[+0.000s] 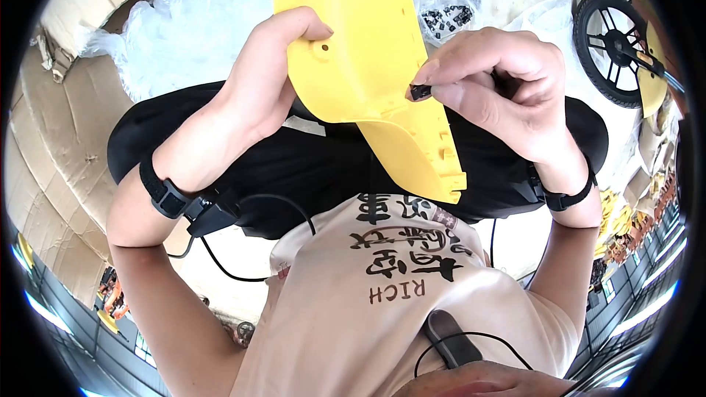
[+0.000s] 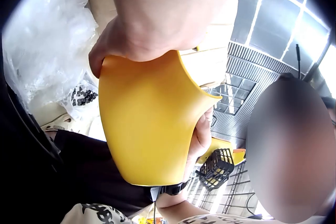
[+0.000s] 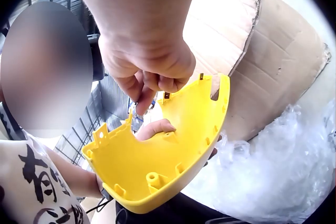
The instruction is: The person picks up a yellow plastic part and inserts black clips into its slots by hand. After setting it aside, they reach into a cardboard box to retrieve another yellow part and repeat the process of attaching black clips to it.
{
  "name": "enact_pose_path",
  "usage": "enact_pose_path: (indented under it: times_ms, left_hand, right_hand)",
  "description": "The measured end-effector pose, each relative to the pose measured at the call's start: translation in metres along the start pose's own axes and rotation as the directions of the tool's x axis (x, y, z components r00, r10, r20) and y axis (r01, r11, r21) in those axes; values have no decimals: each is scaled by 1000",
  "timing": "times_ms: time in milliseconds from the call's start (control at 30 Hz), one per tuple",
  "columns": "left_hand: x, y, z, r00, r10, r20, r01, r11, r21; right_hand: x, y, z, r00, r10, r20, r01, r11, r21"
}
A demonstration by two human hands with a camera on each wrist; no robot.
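A curved yellow plastic shell [image 1: 353,44] is held over the lap. The left hand [image 1: 268,51] grips its left edge, thumb on the inner face near a small hole. Between thumb and index finger, the right hand [image 1: 507,84] pinches a small black clip [image 1: 421,92] beside the shell's right edge. In the left wrist view the shell's smooth outer side [image 2: 147,124] shows under the left hand [image 2: 152,29]. The right wrist view shows the inner side [image 3: 173,166] with posts and tabs, dark clips on its rim, and the right hand [image 3: 147,66] above.
A clear bag of small black parts [image 1: 448,18] lies beyond the right hand. Crumpled clear plastic [image 1: 184,29] and cardboard [image 1: 62,154] are at the left. A black spoked wheel [image 1: 614,48] stands at the right, with yellow and orange parts [image 1: 640,220] below it.
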State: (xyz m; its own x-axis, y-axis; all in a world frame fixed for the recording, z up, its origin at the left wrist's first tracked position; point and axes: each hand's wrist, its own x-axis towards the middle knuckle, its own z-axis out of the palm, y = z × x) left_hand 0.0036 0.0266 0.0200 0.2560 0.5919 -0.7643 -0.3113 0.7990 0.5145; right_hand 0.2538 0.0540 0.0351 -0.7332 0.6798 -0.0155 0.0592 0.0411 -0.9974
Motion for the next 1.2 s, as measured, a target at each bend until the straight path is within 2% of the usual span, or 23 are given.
enact_pose_path:
  times_ms: [333,433,633,733,800,833,933,1033,1200]
  left_hand:
    - [3,-5,0,999,-47,-19,48,998,36]
    - [4,-7,0,998,-59,-21,60,997,49]
    - [7,-11,0,998,-30,-56,30,999,12]
    - [6,-10,3,995,-32,-90,32,999,-4]
    - [6,-10,3,992,-41,-123,39,999,-19]
    - [7,-9,2,992,-57,-115,54,998,-25]
    - [8,-8,2,990,-82,-115,80,997,-23]
    - [6,-7,4,988,-97,-116,97,995,-10]
    - [6,-8,4,990,-99,-104,97,995,-24]
  right_hand:
    - [0,-1,8,1000,22,-11,-22,1000,1]
    - [-1,-4,13,998,60,-28,-62,995,-77]
    - [-4,1,25,977,125,-173,-142,986,-90]
    - [-3,5,26,974,122,-190,-130,991,-33]
    - [-3,7,26,937,254,-238,-215,960,178]
    - [0,7,28,928,278,-248,-196,930,310]
    - [1,6,27,936,277,-217,-180,907,380]
    - [-1,5,22,954,256,-158,-197,928,317]
    - [0,8,29,937,273,-218,-176,907,383]
